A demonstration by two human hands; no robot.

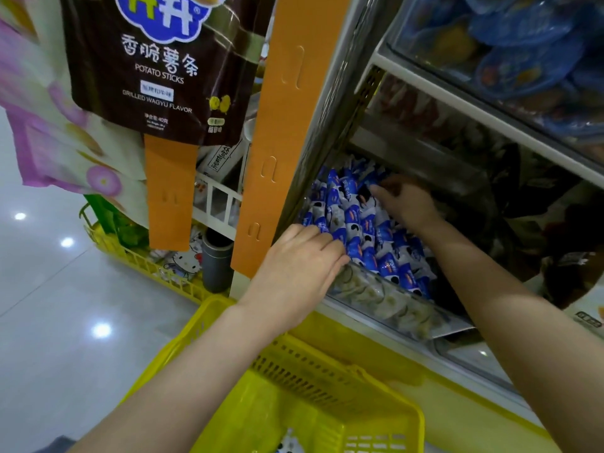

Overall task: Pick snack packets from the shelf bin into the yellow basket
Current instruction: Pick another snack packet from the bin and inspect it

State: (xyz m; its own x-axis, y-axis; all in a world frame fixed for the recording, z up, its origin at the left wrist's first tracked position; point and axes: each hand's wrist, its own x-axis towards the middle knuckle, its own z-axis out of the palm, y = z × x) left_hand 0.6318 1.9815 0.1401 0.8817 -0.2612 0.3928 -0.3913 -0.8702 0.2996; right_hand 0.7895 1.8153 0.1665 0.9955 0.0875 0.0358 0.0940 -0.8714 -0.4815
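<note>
A clear shelf bin on the lower shelf is full of small blue-and-white snack packets. My left hand lies at the bin's front left corner, its fingers curled down over the nearest packets. Deeper in the bin, my right hand reaches in from the right, fingers and thumb bent into the pile and closing on packets there. The yellow basket sits directly below the bin in front of me. One blue-and-white packet shows on its floor at the bottom edge of the view.
An orange hanging strip with a brown potato-stick bag hangs left of the shelf post. Another yellow basket of goods stands on the tiled floor at left. A shelf with blue trays overhangs the bin.
</note>
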